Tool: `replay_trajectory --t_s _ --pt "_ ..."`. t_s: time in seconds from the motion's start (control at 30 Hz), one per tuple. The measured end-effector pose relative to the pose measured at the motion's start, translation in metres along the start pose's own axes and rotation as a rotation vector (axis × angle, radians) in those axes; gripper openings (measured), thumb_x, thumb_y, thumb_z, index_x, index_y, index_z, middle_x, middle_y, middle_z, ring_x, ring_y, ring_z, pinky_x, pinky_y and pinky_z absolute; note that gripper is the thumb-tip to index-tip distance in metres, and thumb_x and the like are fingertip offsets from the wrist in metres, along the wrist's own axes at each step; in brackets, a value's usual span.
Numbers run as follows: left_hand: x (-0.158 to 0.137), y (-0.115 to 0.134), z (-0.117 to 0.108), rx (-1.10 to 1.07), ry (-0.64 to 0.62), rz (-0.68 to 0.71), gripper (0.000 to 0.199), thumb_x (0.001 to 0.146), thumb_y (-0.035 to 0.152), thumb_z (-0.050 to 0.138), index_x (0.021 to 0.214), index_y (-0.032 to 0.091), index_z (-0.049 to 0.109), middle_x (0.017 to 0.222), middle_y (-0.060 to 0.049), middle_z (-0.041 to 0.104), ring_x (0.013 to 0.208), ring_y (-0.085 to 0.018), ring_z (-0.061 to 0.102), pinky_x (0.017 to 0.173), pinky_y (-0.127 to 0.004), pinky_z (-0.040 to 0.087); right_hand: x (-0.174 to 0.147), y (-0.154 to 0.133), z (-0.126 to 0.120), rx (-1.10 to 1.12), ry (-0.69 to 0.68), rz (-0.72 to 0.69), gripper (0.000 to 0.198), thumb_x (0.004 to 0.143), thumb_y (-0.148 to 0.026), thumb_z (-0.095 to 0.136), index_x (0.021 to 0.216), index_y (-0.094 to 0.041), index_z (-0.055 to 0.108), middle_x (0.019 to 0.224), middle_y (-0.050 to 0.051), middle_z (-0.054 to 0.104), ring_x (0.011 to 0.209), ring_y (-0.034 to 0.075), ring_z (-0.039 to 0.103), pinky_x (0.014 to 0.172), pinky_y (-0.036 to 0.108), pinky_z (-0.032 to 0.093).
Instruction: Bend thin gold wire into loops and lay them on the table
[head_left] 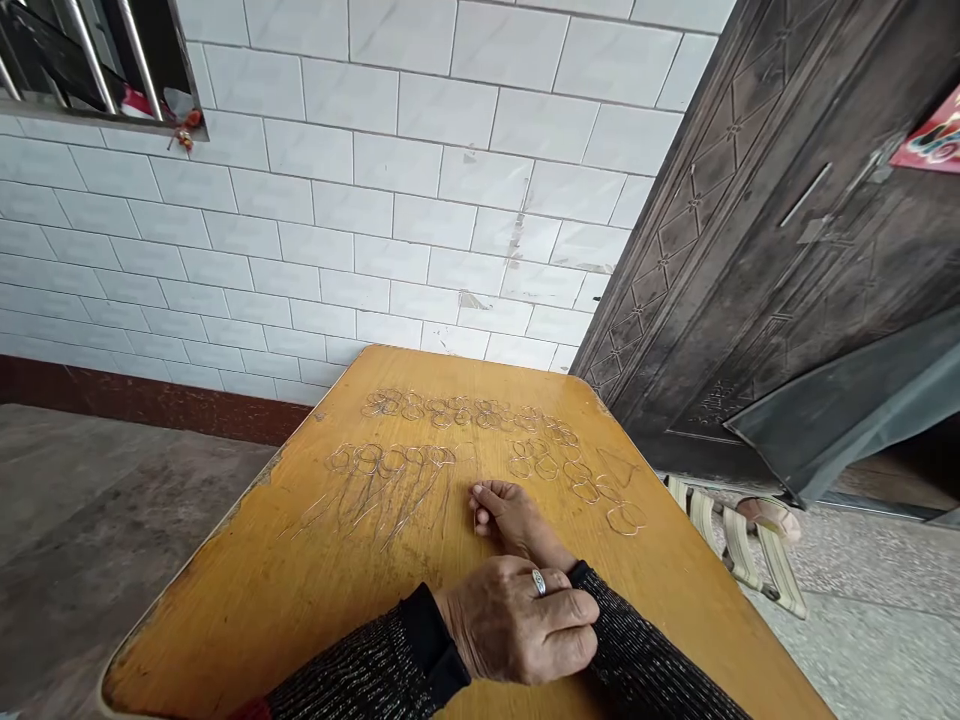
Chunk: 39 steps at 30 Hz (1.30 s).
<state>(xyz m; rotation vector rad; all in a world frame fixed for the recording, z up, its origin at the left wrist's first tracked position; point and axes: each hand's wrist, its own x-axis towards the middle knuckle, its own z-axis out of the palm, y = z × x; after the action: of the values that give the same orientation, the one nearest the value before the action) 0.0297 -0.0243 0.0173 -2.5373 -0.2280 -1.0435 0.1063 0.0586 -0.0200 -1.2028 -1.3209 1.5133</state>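
Note:
My left hand (521,622), with a silver ring on one finger, is closed over my right sleeve (637,625) near its cuff; its fingertips are partly hidden. Just beyond it, my right hand (514,520) is in a pinch above the tabletop, and a bit of thin copper-coloured wire (475,517) shows below its fingertips. To the left lies a row of wire loops with long loose tails (394,462). Behind these, a band of wire loop clusters (457,410) stretches across the table. More wire loops (585,488) lie to the right.
The yellow wooden table (300,610) has worn edges and stands near a white tiled wall (420,190). A dark carved door (720,250) is at the right. Beside the table is a striped-strap chair or stool (750,550). A barred window (90,55) is at upper left.

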Motion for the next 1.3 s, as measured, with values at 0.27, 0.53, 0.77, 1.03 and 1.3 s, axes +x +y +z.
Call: replay_trajectory --t_s 0.27,0.53,0.77,1.03,1.3 --pt "-0.003 0.002 0.003 0.015 -0.008 -0.029 0.016 0.080 0.010 0.045 0.069 0.016 0.055 0.081 -0.001 0.060 0.062 -0.010 0.049 0.049 -0.024 0.036 -0.002 0.000 -0.005 -0.339 0.021 -0.073 0.016 0.075 -0.025 0.044 0.064 -0.017 0.052 0.043 -0.005 0.047 0.037 0.008 0.043 0.041 0.020 0.038" --pt "0.000 0.001 0.004 0.053 -0.089 -0.054 0.018 0.080 0.009 0.044 0.064 0.016 0.050 0.072 0.000 0.055 0.056 -0.010 0.047 0.044 -0.025 0.033 -0.006 -0.015 -0.060 -0.840 0.274 -0.220 0.022 0.078 -0.020 0.042 0.086 -0.015 0.062 0.068 0.003 0.063 0.057 0.013 0.057 0.055 0.022 0.039" --pt "-0.002 -0.002 0.007 0.042 -0.189 -0.070 0.018 0.082 0.009 0.041 0.067 0.017 0.049 0.075 0.000 0.053 0.057 -0.010 0.048 0.045 -0.025 0.036 0.014 -0.016 -0.071 -1.259 0.333 -0.258 0.021 0.083 -0.019 0.043 0.087 -0.018 0.063 0.101 0.009 0.059 0.080 0.017 0.060 0.062 0.025 0.037" --pt "-0.005 -0.005 0.008 0.033 -0.260 -0.121 0.018 0.083 0.010 0.040 0.069 0.017 0.049 0.078 0.000 0.054 0.059 -0.010 0.048 0.047 -0.024 0.035 0.013 -0.011 -0.068 -1.393 0.326 -0.251 0.019 0.086 -0.017 0.040 0.082 -0.016 0.058 0.095 0.010 0.057 0.071 0.016 0.060 0.054 0.024 0.034" --pt "-0.010 -0.006 0.014 -0.019 -0.355 -0.152 0.013 0.082 0.010 0.041 0.077 0.017 0.050 0.084 0.000 0.054 0.065 -0.010 0.050 0.051 -0.023 0.039 -0.006 -0.012 -0.089 -1.108 0.484 -0.370 0.017 0.082 -0.020 0.041 0.075 -0.018 0.056 0.077 0.005 0.061 0.068 0.015 0.057 0.058 0.023 0.035"
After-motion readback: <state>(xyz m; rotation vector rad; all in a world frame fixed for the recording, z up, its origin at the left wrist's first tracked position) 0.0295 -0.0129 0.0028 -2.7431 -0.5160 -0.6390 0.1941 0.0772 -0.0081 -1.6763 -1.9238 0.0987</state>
